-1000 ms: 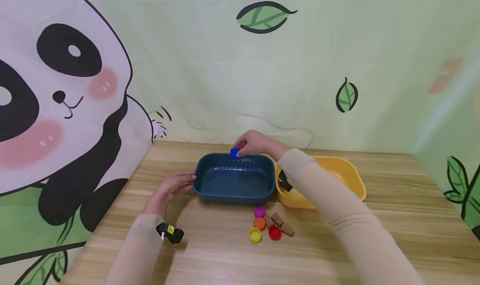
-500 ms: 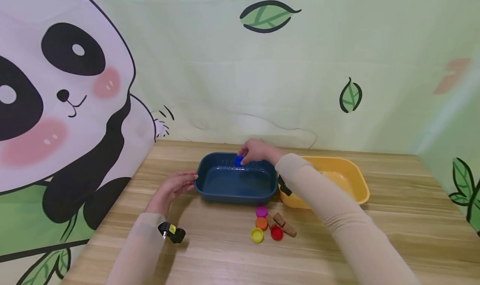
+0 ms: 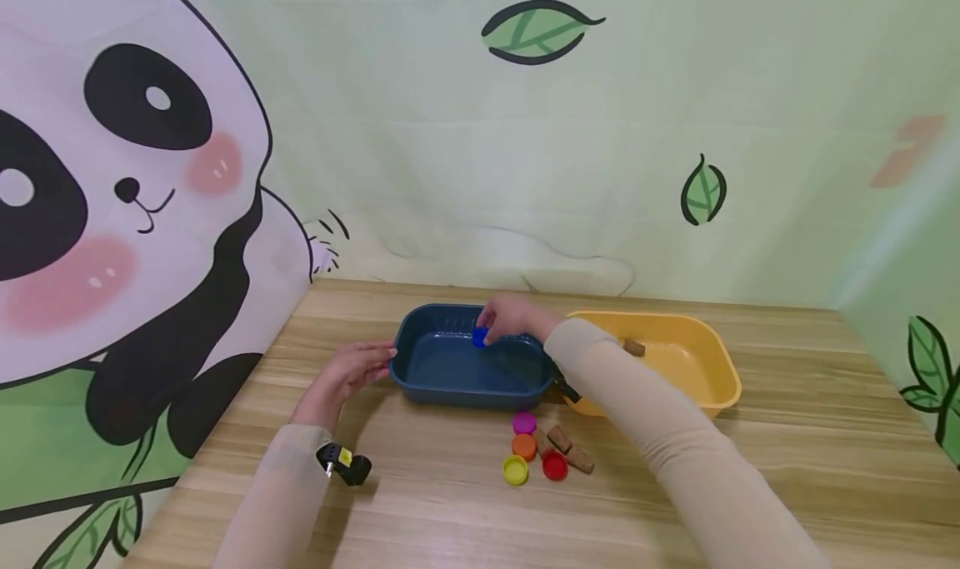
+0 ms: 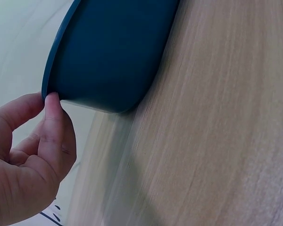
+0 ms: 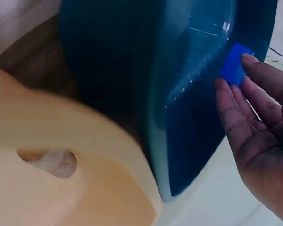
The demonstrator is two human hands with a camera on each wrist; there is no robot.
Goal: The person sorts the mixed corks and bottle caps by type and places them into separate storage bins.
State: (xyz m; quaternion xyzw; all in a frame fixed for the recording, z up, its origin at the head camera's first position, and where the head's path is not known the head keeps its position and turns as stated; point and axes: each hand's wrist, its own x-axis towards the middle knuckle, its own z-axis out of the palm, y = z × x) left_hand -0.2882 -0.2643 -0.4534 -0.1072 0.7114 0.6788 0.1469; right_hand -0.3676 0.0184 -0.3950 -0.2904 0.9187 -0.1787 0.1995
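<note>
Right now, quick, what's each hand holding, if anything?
Left hand: pinches the dark blue basin at its rim.
Right hand: pinches the blue cap.

I watch the right hand (image 3: 513, 315) lower the blue cap (image 3: 479, 337) from above the far rim down inside the dark blue basin (image 3: 450, 373). The right sleeve (image 3: 660, 411) has shifted, and I now see a brown piece (image 3: 633, 347) in the yellow basin (image 3: 693, 365).

The blue cap (image 3: 480, 337) you hold looks like smooth plastic, as does the dark blue basin (image 3: 450, 369), its inner floor glossy. Nearer the right edge of your wood-grained surface (image 3: 450, 511), the yellow basin (image 3: 705, 352) is smooth plastic. The brown chunks (image 3: 559, 438) look cork-like and matt; beyond the far edge hangs a creased, cloth-like backdrop (image 3: 420, 136).
</note>
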